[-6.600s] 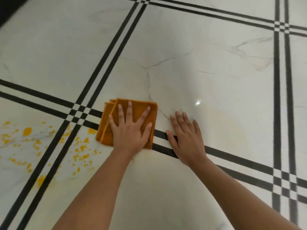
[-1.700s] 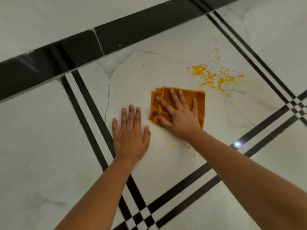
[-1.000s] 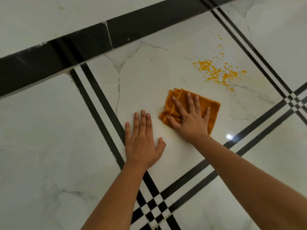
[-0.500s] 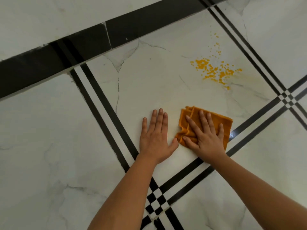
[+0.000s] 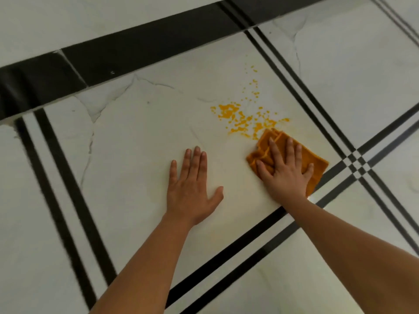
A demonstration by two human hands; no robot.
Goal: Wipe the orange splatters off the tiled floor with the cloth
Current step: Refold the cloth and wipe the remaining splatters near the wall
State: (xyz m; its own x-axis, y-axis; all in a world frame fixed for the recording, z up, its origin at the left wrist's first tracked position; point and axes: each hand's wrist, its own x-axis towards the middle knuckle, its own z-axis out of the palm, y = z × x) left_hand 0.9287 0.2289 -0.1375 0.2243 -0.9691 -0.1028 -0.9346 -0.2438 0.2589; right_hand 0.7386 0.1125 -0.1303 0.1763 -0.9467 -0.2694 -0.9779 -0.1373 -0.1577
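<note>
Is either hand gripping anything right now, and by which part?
Nothing is gripped. The right hand presses flat on the middle of the folded cloth; the left hand rests flat on bare floor.

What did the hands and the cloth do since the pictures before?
The cloth switched hands: the left hand pressed it first, and now the right hand does. In the last moment the right hand slid it forward over the floor, so its far corner touches the edge of the orange splatters. The left hand stays flat on the tile, and the main splatter patch is still unwiped.
</note>
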